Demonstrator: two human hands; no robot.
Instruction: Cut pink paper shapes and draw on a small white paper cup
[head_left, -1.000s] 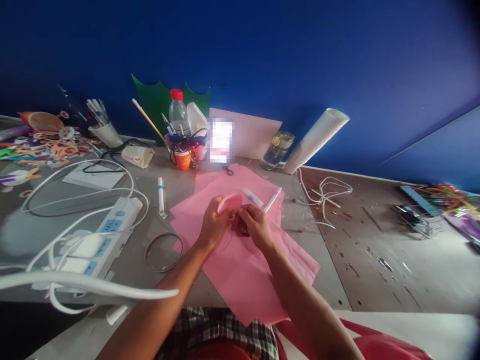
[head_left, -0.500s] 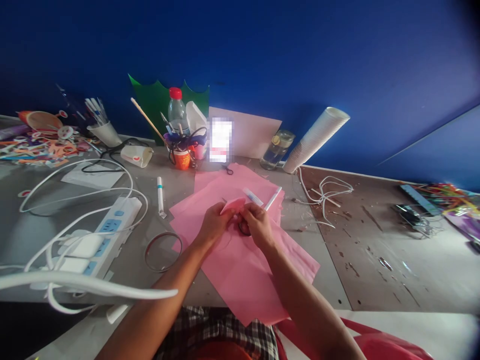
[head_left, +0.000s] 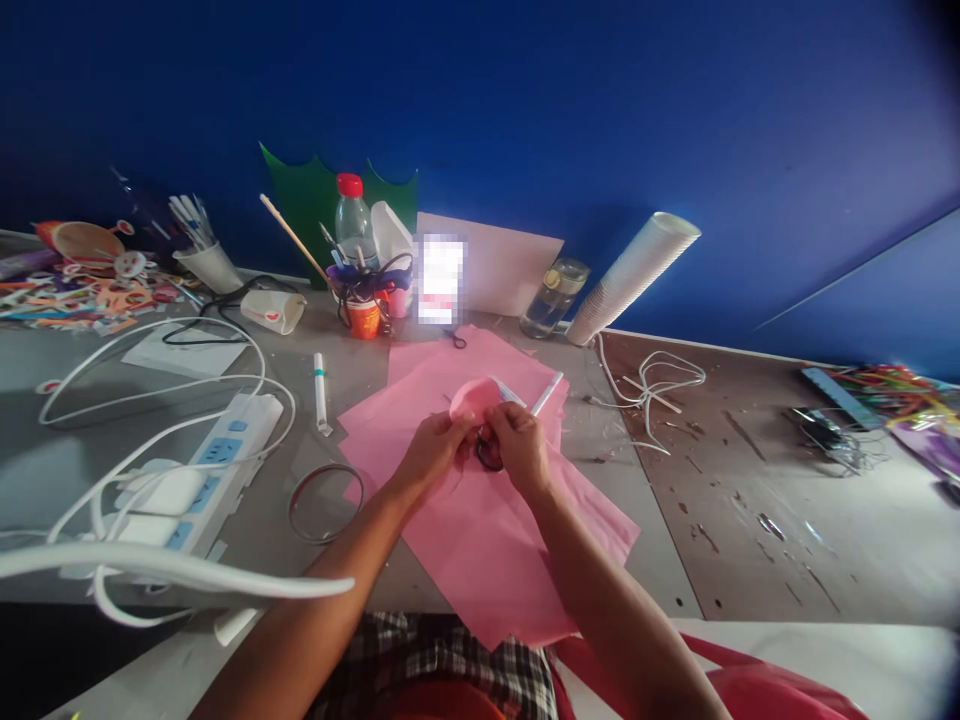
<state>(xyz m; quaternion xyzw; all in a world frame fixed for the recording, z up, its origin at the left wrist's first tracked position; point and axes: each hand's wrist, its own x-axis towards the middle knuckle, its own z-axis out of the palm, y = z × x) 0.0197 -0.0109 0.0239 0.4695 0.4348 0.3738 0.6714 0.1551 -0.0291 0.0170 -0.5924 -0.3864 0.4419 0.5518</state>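
My left hand [head_left: 431, 452] is closed, pinching a small rounded pink paper piece [head_left: 474, 398] that stands up above the fingers. Touching it from the right, my right hand [head_left: 517, 447] is closed too, gripping small dark-handled scissors [head_left: 488, 455] at the base of that piece. Both hands hover over a spread of large pink paper sheets [head_left: 487, 530] on the grey table. A white pen [head_left: 545, 394] and a glue stick lie on the sheets just beyond my hands.
A power strip [head_left: 214, 468] with white cables lies to the left, next to a metal ring [head_left: 327, 503] and a marker [head_left: 321, 385]. At the back stand a water bottle [head_left: 352, 225], a pot of tools, a glass jar [head_left: 553, 298] and stacked paper cups [head_left: 634, 275]. White cord [head_left: 649, 385] lies to the right.
The pink paper piece has turned and risen more upright between my fingers, and both hands have drawn a little closer together. Nothing else on the table has moved.
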